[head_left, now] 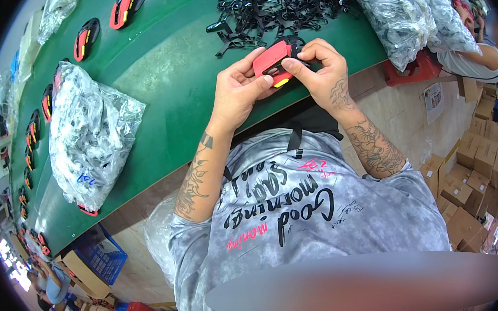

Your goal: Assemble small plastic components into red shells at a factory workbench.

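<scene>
Over the near edge of the green table, both of my hands hold a red and black plastic housing [273, 58] with a yellow strip, shaped like a computer mouse. My left hand [237, 91] grips its left end between thumb and fingers. The fingers of my right hand [319, 69] close on its black end, with the thumb pressed against it; any small part under them is hidden. Just beyond lies a heap of small black plastic parts [284, 9]. Similar red and black housings stand in a line at the left, including one [86, 39] near the far side.
A clear bag of parts [93, 141] rests on the green table [169, 103] at left; another full bag [393, 18] overhangs its right edge. Below are a red stool [411, 71], cardboard boxes [468, 188] and a blue crate [109, 257]. Co-workers sit at both sides.
</scene>
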A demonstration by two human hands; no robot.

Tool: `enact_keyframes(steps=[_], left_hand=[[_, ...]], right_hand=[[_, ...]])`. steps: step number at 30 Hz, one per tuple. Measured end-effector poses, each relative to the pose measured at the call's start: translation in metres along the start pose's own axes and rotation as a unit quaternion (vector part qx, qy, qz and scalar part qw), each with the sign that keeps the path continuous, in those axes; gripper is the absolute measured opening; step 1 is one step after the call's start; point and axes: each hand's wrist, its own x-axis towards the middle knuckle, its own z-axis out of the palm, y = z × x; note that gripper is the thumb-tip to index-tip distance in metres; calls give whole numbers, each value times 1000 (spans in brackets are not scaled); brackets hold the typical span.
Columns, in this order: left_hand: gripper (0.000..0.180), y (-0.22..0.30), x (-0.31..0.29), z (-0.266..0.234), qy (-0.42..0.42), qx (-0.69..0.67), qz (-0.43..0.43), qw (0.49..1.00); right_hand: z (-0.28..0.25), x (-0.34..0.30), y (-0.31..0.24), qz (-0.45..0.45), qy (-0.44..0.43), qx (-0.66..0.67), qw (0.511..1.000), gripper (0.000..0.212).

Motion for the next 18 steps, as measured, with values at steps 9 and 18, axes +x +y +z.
enact_keyframes(steps=[9,18], left_hand=[[59,-3,-5,3,21,49,59,997],[52,-8,-2,-2,18,33,56,998]], right_hand=[[-7,14,-7,-115,-12,-153,981,52],[-6,10,1,89,-113,117,983,57]])
